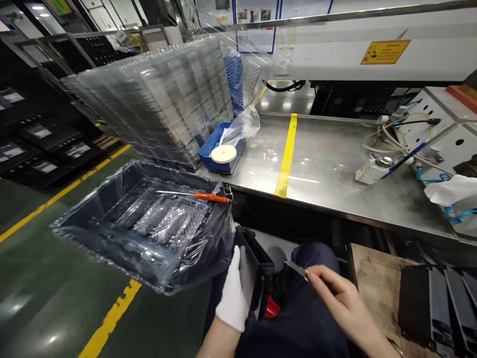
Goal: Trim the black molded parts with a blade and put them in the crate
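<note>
Right hand [335,298] is bare and pinched narrow on one small flat metal blade [296,269], long axis running up-left, tip aimed at the black plastic case [255,266]. The white-gloved left hand [233,293] grips that case upright on the lap. One orange-handled pick [211,197] lies across a black tray [112,238] wrapped in crinkly clear film, and one blue bin [219,154] sits on the steel bench [328,159] past it.

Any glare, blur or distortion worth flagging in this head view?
Head view: bright glare streaks the stainless steel workbench and glossy green floor; wide-angle distortion bends lines near the frame edges; the bare right hand looks fairly sharp, without obvious motion blur.
</note>
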